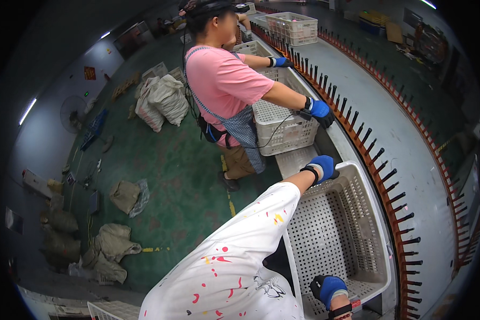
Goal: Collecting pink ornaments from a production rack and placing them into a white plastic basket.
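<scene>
Below me stands a white perforated plastic crate (pixel 317 232) with nothing in it. At its far end my left hand (pixel 321 168), in a blue and black glove, is closed over the rim near the corner. My right hand (pixel 329 290), gloved the same way, is at the near end, its fingers curled over the rim into the crate. Both palms are hidden.
An orange rail (pixel 376 178) with a row of black upright pegs runs along the crate's right side, beside a grey surface (pixel 394 117). A co-worker in a pink shirt (pixel 218 80) stands ahead at another white crate (pixel 285 133). Sacks (pixel 162 98) lie on the green floor.
</scene>
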The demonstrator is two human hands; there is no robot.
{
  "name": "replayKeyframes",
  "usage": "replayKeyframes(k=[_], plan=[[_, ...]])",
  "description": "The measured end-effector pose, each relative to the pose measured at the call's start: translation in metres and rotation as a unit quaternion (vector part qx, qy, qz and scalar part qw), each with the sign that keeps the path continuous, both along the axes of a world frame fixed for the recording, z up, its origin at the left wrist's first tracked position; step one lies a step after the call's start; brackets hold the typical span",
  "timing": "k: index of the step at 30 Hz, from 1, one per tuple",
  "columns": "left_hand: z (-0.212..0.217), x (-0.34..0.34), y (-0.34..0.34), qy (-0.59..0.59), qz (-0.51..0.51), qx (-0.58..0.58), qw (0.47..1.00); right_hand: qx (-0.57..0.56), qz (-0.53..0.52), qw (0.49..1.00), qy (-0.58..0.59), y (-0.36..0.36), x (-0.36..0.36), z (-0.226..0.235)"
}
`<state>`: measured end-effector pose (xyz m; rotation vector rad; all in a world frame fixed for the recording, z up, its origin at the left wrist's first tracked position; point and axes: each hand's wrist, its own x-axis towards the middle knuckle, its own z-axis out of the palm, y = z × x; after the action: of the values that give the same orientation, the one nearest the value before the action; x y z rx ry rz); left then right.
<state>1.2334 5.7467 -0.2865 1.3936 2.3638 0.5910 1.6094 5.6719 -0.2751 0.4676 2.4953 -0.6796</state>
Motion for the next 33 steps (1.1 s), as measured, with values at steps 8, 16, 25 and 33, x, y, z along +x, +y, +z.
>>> replayKeyframes(k=[8,16,25,33], plan=[[0.004,0.004,-0.002,0.008,-0.009,-0.001,1.0,0.013,0.008,1.0,-0.006,0.001,-0.002,0.003],[0.002,0.002,-0.004,-0.004,0.004,-0.005,1.0,0.01,-0.009,0.997,0.073,-0.003,-0.01,0.016],[-0.005,-0.008,-0.002,-0.006,0.002,-0.011,1.0,-0.021,-0.022,0.997,0.073,-0.006,-0.018,0.022],[-0.01,-0.009,0.001,-0.01,0.005,-0.027,1.0,0.017,0.014,0.997,0.076,-0.001,-0.015,0.016]])
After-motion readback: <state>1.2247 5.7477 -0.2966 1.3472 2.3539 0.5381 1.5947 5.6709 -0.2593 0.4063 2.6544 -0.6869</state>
